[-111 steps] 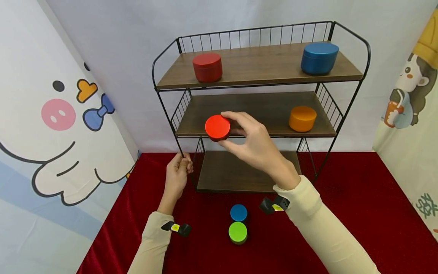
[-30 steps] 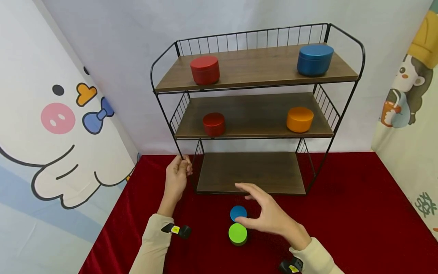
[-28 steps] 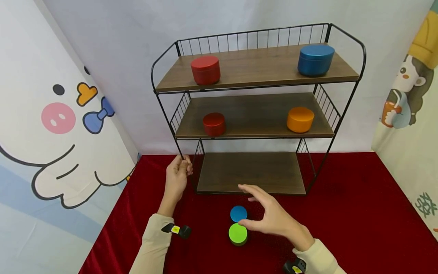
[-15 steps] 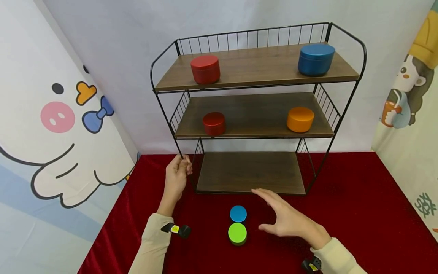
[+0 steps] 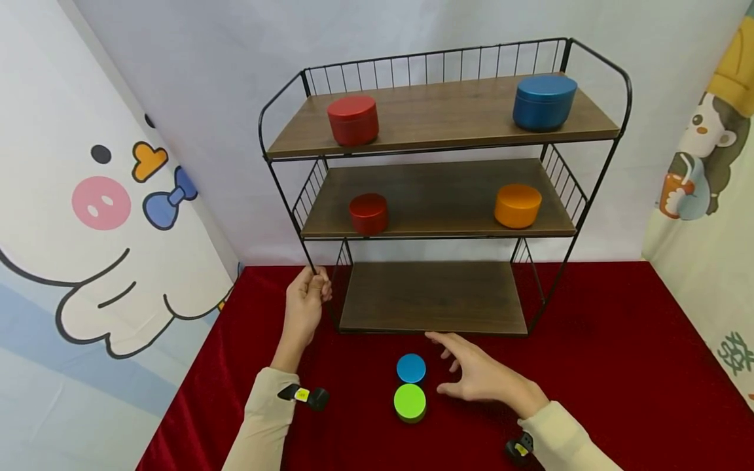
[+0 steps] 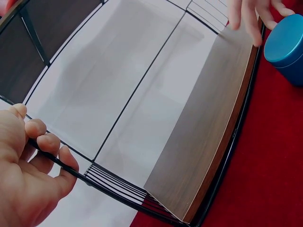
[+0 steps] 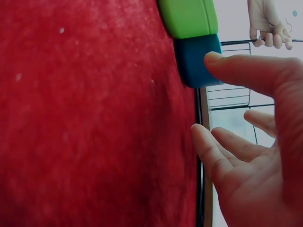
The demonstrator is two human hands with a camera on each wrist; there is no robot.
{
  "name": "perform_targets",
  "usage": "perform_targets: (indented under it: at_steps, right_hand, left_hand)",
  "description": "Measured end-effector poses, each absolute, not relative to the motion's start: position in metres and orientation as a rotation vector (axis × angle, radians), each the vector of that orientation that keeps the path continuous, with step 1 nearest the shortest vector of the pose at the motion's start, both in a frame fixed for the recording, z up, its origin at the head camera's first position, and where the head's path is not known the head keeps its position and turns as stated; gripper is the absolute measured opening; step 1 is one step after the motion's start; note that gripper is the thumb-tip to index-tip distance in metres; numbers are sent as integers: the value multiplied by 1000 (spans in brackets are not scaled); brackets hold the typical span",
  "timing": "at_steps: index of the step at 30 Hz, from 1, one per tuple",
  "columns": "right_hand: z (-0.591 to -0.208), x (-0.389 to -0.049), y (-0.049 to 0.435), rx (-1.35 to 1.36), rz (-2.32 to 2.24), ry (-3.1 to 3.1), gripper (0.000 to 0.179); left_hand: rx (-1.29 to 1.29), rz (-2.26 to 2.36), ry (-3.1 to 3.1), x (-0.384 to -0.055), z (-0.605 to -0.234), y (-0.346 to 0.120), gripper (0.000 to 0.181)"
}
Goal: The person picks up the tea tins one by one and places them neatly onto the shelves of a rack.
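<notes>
Blue tin (image 5: 411, 368) on the desk (image 5: 612, 353), green tin (image 5: 410, 402) just beside at 6 o'clock, right hand (image 5: 483, 376) spread at 3, left hand (image 5: 304, 297) (off at 10) gripping the rack (image 5: 438, 203).

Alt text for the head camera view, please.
An empty right hand hovers beside a blue container and green container on red cloth. The left hand grips a rack whose top shelf holds two containers, as does the middle shelf.

Green tin (image 7: 189, 18) cropped by right wrist view's top edge
</notes>
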State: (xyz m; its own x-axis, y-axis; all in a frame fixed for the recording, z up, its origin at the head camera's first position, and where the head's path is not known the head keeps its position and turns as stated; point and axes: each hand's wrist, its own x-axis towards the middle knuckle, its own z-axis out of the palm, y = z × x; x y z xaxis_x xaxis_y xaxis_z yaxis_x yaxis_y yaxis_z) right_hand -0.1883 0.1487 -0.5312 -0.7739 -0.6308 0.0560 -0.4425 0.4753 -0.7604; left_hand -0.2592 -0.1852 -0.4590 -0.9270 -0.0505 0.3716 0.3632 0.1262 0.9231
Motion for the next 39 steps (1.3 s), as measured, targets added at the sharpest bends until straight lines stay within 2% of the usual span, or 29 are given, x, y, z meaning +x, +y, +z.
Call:
perform_targets:
  at_steps: [7,24,39]
  right_hand:
    - [-536,-192,137,-873,-1153,2474,79]
    - [-545,-194,122,-955,-1262,2407,60]
    - [-545,-195,119,-950,-1281,2384,53]
  left_hand:
    - [-286,-1872,-2106,-260,-459,-185,28]
    - [-290,-1875,-2097,-259,-460,-186,25]
    - [-284,-1872,-2105,-258,-459,-185,25]
